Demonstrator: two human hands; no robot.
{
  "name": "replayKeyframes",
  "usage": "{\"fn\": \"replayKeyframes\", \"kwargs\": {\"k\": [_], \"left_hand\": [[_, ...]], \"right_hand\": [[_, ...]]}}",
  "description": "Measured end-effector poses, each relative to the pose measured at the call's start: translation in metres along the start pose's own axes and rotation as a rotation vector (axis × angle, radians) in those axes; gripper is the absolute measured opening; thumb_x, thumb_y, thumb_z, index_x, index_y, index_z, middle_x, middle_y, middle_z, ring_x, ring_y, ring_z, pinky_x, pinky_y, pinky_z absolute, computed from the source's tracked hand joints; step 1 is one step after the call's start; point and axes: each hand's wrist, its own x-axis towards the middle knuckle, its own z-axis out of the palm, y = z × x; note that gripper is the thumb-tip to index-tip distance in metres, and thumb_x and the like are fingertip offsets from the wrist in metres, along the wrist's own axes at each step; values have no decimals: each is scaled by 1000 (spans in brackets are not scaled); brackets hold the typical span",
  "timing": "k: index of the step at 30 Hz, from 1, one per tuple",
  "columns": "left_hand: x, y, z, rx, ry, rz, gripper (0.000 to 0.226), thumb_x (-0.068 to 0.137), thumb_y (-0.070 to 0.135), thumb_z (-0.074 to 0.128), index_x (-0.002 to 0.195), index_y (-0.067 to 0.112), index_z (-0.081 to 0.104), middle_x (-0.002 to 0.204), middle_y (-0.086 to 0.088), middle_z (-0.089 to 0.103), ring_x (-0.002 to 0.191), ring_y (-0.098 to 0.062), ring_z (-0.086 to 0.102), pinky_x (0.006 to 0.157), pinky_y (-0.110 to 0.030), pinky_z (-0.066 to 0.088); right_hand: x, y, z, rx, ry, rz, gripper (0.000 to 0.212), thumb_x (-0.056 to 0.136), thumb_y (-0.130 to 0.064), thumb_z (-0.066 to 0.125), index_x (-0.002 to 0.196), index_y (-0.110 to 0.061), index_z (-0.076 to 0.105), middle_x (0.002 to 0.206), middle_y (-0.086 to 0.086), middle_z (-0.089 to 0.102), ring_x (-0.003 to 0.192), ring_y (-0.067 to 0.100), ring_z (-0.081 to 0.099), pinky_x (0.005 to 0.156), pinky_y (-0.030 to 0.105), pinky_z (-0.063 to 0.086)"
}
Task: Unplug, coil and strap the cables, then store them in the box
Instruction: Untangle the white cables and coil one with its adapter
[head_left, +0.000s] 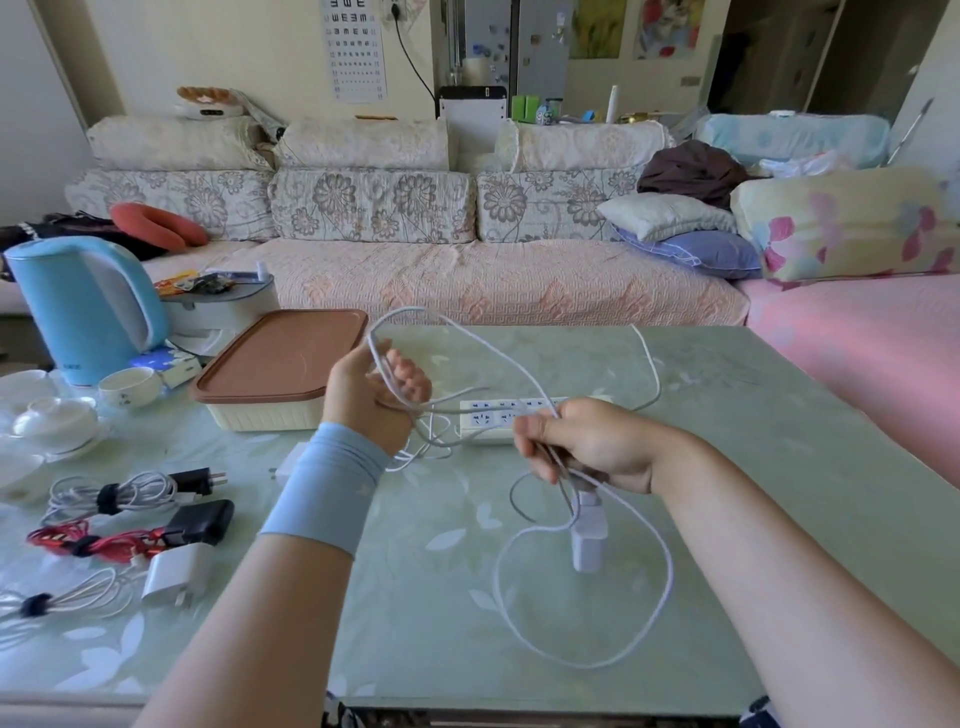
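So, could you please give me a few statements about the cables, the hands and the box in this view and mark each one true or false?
1. The box has its brown lid on. True.
2. The left hand holds loops of the white cable. True.
3. The white charger is plugged into the power strip. False: it hangs below the right hand, clear of the strip.
4. The red cable lies loose and unstrapped. False: it is bundled with a dark strap round it.
5. The blue kettle stands on the right side of the table. False: it stands at the far left.
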Motion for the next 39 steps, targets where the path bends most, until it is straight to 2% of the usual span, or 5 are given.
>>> {"fn": "replayKeyframes", "kwargs": {"k": [8,15,19,29,39], "left_hand": [[0,-10,-4,27,109,-210,61,90,34,52,136,-2,32,127,-21,52,116,-37,54,108,-52,33],[-25,-46,17,796,-264,-376,24,84,28,46,85,18,68,78,-1,59,77,-19,57,81,-35,36],[-26,-52,19,854,-245,-289,30,92,42,51,83,28,75,90,-3,46,55,-11,53,67,-29,30],[-20,-46,10,922,-291,-91,56,82,39,60,109,-9,64,103,-22,66,92,-26,62,78,-30,58],[-27,-23,7,1092,-422,-73,14,92,10,59,94,2,70,79,-10,73,72,-19,70,66,-28,58]], "right_hand": [[12,4,5,376,262,38,33,104,-34,44,79,-16,55,60,0,62,29,7,22,38,15,15],[17,2,16,434,179,99,34,96,-43,52,82,-14,64,59,-3,60,30,4,19,36,14,8],[12,-1,20,371,107,136,41,86,-52,57,83,-11,62,58,-3,63,30,3,22,34,16,10],[9,-2,13,457,-88,133,53,95,-54,40,99,-15,75,97,9,76,31,2,12,38,17,2],[6,1,13,400,-187,210,53,102,-46,35,97,-7,70,98,15,74,30,2,16,37,21,2]]}}
